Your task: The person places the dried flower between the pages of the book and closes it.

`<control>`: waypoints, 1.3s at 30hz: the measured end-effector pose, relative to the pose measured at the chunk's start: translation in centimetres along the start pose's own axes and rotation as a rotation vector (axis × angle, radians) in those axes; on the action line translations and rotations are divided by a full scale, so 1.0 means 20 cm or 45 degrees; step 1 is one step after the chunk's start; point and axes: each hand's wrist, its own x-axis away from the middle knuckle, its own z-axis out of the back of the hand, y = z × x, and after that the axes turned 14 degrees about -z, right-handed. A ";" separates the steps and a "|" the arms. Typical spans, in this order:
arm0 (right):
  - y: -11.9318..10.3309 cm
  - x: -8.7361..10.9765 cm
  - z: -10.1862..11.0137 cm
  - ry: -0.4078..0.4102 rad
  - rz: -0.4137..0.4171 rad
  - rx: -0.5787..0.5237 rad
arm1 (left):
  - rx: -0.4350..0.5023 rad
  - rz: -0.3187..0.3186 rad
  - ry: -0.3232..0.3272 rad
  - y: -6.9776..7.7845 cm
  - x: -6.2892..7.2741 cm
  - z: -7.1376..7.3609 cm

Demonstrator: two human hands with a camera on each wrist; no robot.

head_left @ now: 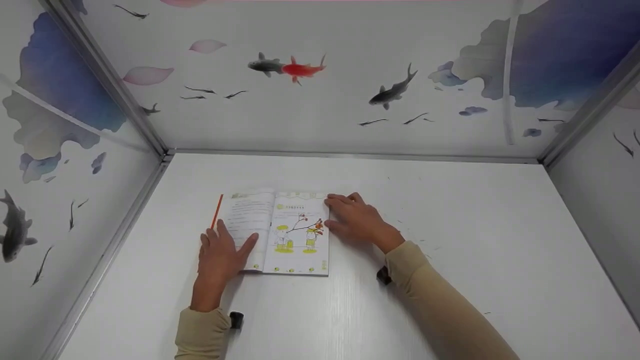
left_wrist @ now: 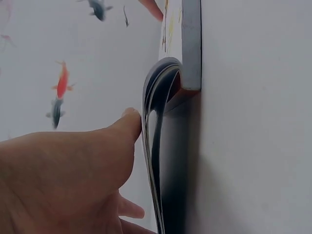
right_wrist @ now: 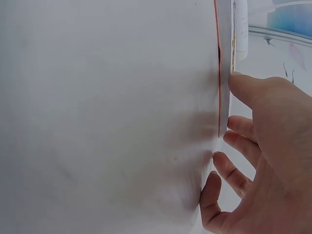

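An open book (head_left: 272, 235) lies flat on the white table, with printed text on its left page and a drawing of two figures and a branch on its right page. My left hand (head_left: 222, 255) rests with spread fingers on the left page, near the orange cover edge. In the left wrist view, the thumb of the left hand (left_wrist: 73, 170) touches the curving pages (left_wrist: 151, 102). At the book's right edge is my right hand (head_left: 361, 220). The right wrist view has its thumb and fingertips against the thick page block (right_wrist: 224, 73), other fingers loosely bent beside it.
White panels with painted fish (head_left: 303, 69) and blue-purple shapes (head_left: 570, 55) enclose the table (head_left: 475, 225) at the back and sides, joined by metal frame strips (head_left: 350, 156). Small dark specks lie on the table to the right. Black devices (head_left: 236, 320) sit at both wrists.
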 end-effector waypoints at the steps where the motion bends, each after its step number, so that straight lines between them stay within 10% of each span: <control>1: 0.00 0.00 0.00 0.000 0.001 -0.002 | 0.005 -0.008 0.001 0.00 0.00 0.00; 18: 0.01 -0.01 -0.01 0.021 0.007 -0.005 | 0.266 -0.163 0.082 0.09 0.01 0.08; 25: 0.01 -0.01 -0.01 0.029 0.012 -0.018 | 0.196 -0.270 0.190 0.17 0.05 0.14; 33: 0.00 0.00 0.00 0.011 -0.009 -0.019 | 0.213 -0.529 0.328 0.31 0.10 0.16; 39: 0.00 -0.01 -0.01 -0.018 -0.033 -0.040 | 0.277 -0.742 0.258 0.40 0.13 0.08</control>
